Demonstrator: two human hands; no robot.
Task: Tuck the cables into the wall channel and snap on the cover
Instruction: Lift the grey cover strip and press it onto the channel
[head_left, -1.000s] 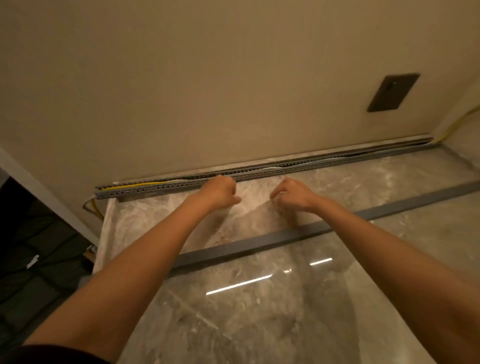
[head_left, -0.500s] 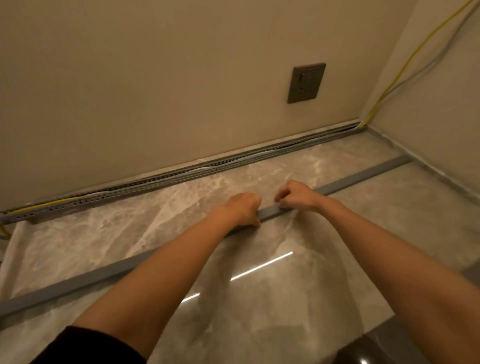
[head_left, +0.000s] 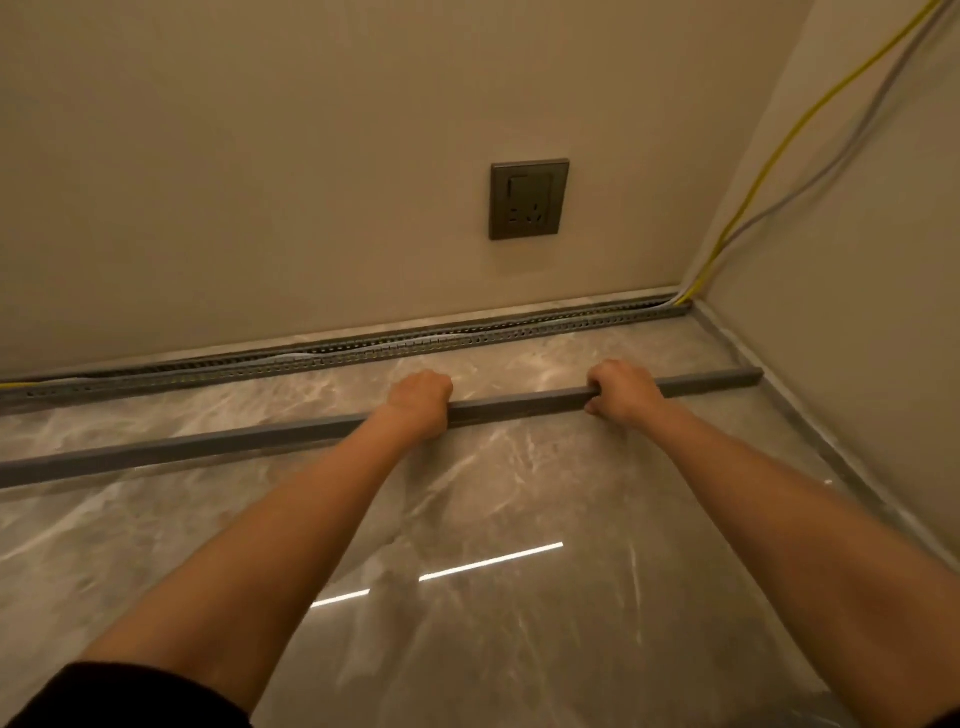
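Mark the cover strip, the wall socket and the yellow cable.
cover strip (head_left: 514, 404): head view, bare stretch between the hands.
wall socket (head_left: 528, 199): head view, middle of the faceplate.
yellow cable (head_left: 779, 150): head view, run along the side wall.

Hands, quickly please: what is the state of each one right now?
Left hand: closed around the long grey cover strip.
Right hand: closed on the same strip, nearer the corner.

Ahead of me a dark grey wall socket (head_left: 529, 199) sits on the beige wall (head_left: 260, 182), right of centre. Polished marble floor (head_left: 493, 519) spreads near me, catching a bright strip-light reflection (head_left: 491, 560).
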